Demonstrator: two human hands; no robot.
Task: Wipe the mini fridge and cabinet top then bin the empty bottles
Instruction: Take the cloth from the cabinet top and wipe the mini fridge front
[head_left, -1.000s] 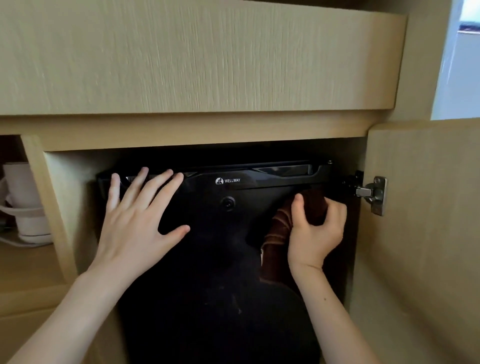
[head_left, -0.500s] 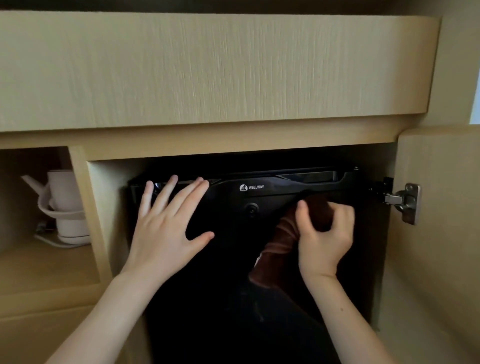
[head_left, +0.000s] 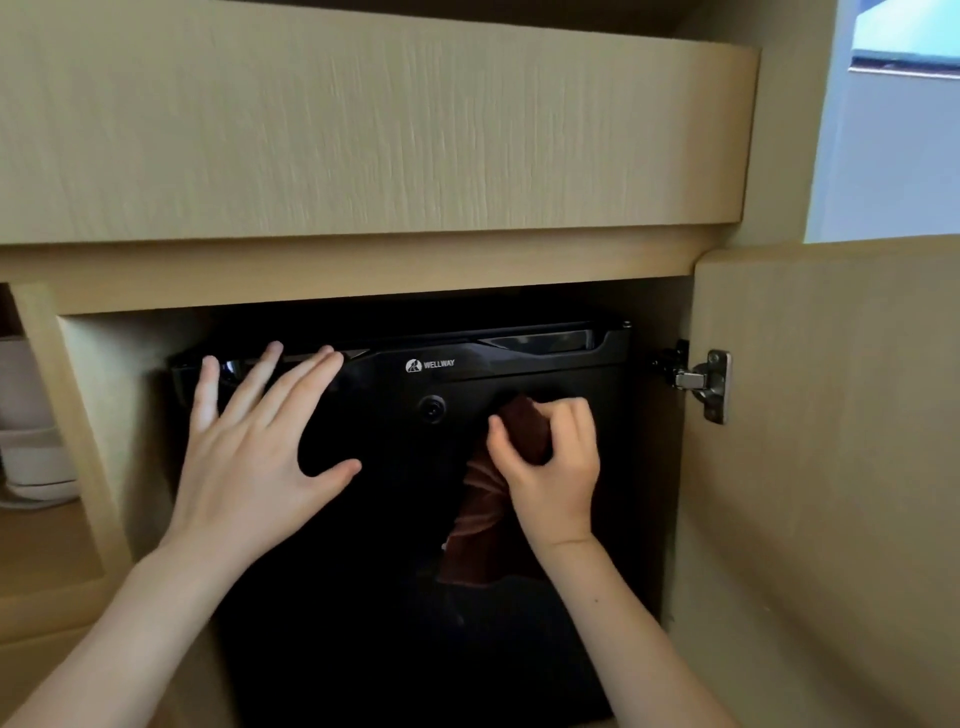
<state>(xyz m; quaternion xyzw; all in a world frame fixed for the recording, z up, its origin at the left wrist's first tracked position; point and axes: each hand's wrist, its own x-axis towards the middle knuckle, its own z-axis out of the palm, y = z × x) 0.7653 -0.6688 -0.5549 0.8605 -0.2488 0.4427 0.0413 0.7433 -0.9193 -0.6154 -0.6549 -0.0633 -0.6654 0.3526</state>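
Observation:
A black mini fridge (head_left: 395, 623) with a WELLWAY logo sits inside a light wood cabinet (head_left: 363, 130). My left hand (head_left: 254, 457) lies flat with fingers spread on the upper left of the fridge door. My right hand (head_left: 553, 462) is closed around a dark brown cloth (head_left: 483, 525) and presses it against the door, right of the round lock and below the handle recess. The cloth's loose end hangs down under my hand. No bottles are in view.
The cabinet door (head_left: 821, 467) stands open at the right on a metal hinge (head_left: 709, 384). A white kettle (head_left: 31, 441) on its base sits in the open shelf at the left. A window (head_left: 904, 130) shows at the upper right.
My right hand has slid the cloth leftward and slightly down across the fridge door. My left hand stays flat on the door. The camera has shifted a little.

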